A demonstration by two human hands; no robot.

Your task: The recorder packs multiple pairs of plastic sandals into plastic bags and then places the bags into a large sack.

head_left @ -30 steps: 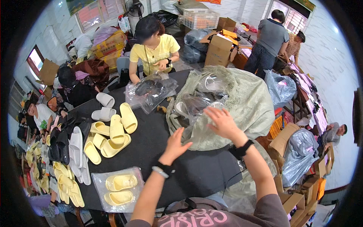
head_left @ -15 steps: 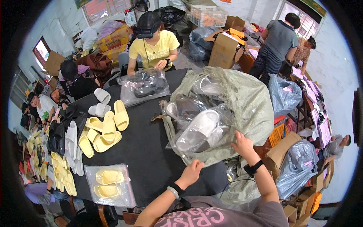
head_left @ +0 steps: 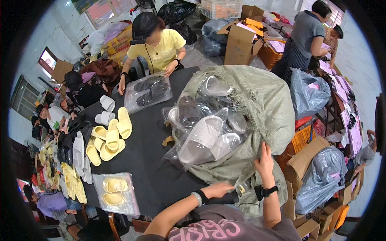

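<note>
Scanning left to right: bagged yellow slippers [head_left: 114, 192] flat on black table [head_left: 152, 168], near edge. Loose yellow slippers [head_left: 108, 138] beyond. My left hand [head_left: 219, 189] at sack [head_left: 257, 116] lower edge, fingers together, pinching fabric. Sack lies on table's right side, mouth open, bagged grey slippers [head_left: 205, 138] spilling out. My right hand [head_left: 264, 160] flat on sack, fingers together.
</note>
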